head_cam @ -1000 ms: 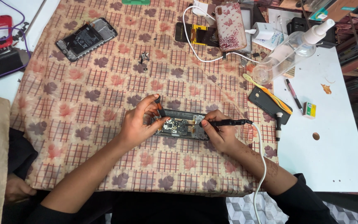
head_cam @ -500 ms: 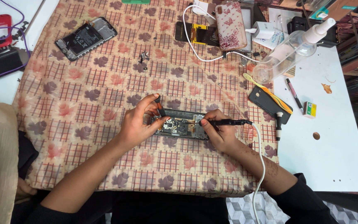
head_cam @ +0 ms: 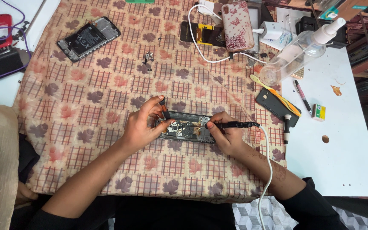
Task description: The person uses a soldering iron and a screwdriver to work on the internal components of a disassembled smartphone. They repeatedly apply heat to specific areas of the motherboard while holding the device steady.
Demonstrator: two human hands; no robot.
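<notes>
Work surface: white table (head_cam: 341,162), mostly covered by a beige cloth (head_cam: 107,98) printed with red checks and maroon leaves; the cloth hangs over the near edge. Grey geometric floor tiles visible at bottom centre.

Opened phone (head_cam: 186,127), back cover off and circuit board exposed, lies flat at frame centre on the cloth. Left hand (head_cam: 143,125) rests on its left end, thumb and forefinger pinched on a small dark part above the board. Right hand (head_cam: 226,136) sits at the phone's right end, fingers clamped around a black corded tool (head_cam: 235,125); the tip points left onto the board, and a white cable runs down off the bottom edge.

Upper left: second opened phone (head_cam: 88,38), battery showing. Top centre: patterned phone case (head_cam: 237,25) and a white charging cable. Upper right: clear spray bottle (head_cam: 299,51) lying tilted. Right of centre: black case (head_cam: 275,106) with a yellow-orange tool across it; a pen (head_cam: 302,96) just beside. Far left edge: beige fabric of another person.
</notes>
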